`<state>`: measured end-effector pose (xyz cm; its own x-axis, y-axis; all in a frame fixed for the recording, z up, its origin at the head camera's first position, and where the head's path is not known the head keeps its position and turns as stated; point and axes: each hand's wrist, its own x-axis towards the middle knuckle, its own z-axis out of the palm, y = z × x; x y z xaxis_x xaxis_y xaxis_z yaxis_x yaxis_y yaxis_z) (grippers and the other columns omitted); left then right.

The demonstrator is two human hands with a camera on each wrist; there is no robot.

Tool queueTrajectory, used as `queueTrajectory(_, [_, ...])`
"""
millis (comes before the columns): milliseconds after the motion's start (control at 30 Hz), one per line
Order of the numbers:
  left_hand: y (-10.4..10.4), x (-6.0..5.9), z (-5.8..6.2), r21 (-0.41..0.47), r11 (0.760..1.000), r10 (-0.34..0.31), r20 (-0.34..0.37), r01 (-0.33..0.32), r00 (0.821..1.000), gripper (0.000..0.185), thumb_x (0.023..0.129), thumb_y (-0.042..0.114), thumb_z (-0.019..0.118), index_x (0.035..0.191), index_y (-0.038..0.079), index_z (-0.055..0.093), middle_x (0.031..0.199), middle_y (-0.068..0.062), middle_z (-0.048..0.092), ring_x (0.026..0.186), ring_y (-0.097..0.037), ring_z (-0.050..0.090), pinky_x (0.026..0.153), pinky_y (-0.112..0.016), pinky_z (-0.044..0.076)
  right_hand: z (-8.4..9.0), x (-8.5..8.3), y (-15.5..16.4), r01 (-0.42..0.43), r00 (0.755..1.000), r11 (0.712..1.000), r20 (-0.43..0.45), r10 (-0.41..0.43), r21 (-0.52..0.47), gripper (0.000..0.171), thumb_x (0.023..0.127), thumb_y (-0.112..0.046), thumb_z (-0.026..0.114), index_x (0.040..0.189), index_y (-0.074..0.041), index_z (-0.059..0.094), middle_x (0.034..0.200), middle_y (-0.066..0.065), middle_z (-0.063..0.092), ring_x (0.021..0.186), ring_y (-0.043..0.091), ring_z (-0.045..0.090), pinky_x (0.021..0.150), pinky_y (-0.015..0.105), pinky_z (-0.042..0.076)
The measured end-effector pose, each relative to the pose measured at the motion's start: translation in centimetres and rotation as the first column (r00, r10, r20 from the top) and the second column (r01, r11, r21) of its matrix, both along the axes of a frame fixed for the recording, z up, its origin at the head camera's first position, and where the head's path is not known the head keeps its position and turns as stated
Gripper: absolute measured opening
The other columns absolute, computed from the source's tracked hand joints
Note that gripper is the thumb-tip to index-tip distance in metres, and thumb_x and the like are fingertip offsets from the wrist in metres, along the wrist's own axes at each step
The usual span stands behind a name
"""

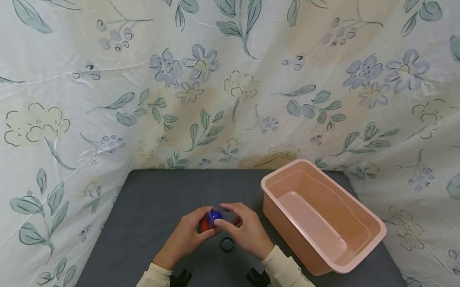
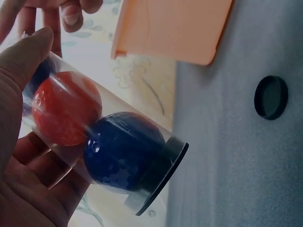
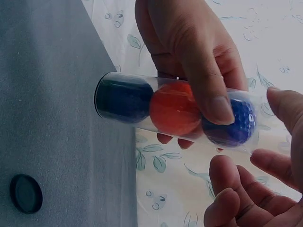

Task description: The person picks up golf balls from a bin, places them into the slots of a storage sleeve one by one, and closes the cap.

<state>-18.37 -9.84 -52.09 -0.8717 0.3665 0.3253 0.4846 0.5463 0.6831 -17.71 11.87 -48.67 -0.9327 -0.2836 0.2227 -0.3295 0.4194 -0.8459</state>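
My left hand (image 1: 185, 235) grips a clear plastic tube (image 2: 108, 103) around its side, with the thumb lying along it. Inside sit a dark blue ball (image 2: 124, 151), an orange-red ball (image 2: 66, 109) and a dimpled blue ball (image 3: 236, 122) at the end near the other hand. A black cap (image 2: 165, 177) closes the opposite end. My right hand (image 1: 250, 230) is at the uncapped end, thumb and fingers spread on either side of it; whether they touch the rim is unclear. A loose black round cap (image 1: 227, 244) lies on the table below the hands.
A pink rectangular bin (image 1: 317, 213) stands on the dark grey table (image 1: 161, 192), to the right of the hands. Behind the table and along its sides hangs a floral cloth (image 1: 199, 127). Black wrist devices (image 1: 258, 278) show under the sleeves.
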Motion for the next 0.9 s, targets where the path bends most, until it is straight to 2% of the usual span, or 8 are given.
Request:
queueTrajectory(267, [-0.2,0.0,-0.2,0.009,1.0,0.025,0.07,-0.025,0.997,0.051,0.091,0.045,0.078,0.136,0.025,0.062,0.123,0.006,0.07,0.105,-0.008,0.069,0.09,-0.032,0.061,-0.6,-0.2,0.5,0.054,0.998,0.998,0.023,-0.055,0.022,0.046,0.095,-0.043,0.075,0.135,-0.021,0.068,0.126,0.002,0.069,0.075,0.008,0.061,0.064,0.023,0.054])
queueTrajectory(567, [-0.6,-0.2,-0.7,-0.001,0.999,0.042,0.107,-0.042,0.993,0.057,0.092,0.051,0.075,0.138,0.02,0.06,0.123,0.005,0.07,0.107,-0.01,0.07,0.091,-0.035,0.06,-1.8,-0.4,1.0,0.093,0.995,0.994,0.041,-0.095,0.055,0.044,0.096,-0.042,0.074,0.133,-0.019,0.069,0.124,0.004,0.07,0.073,0.006,0.059,0.063,0.022,0.053])
queueTrajectory(700, [-0.8,-0.3,-0.9,-0.007,0.999,0.053,0.118,-0.052,0.992,0.056,0.093,0.051,0.074,0.138,0.021,0.059,0.121,0.005,0.071,0.102,-0.008,0.069,0.086,-0.032,0.06,-2.4,-0.5,1.2,0.096,0.994,0.992,0.051,-0.101,0.087,0.045,0.096,-0.042,0.075,0.133,-0.019,0.069,0.124,0.003,0.07,0.072,0.006,0.058,0.063,0.022,0.052])
queueTrajectory(900, [-1.1,-0.3,-1.5,-0.011,0.998,0.057,0.14,-0.056,0.989,0.052,0.093,0.052,0.073,0.135,0.026,0.059,0.111,0.008,0.07,0.084,-0.004,0.061,0.072,-0.024,0.052,-4.4,-0.9,1.4,0.097,0.992,0.984,0.069,-0.108,0.152,0.048,0.095,-0.047,0.073,0.132,-0.017,0.069,0.121,0.003,0.069,0.073,0.007,0.055,0.062,0.022,0.051])
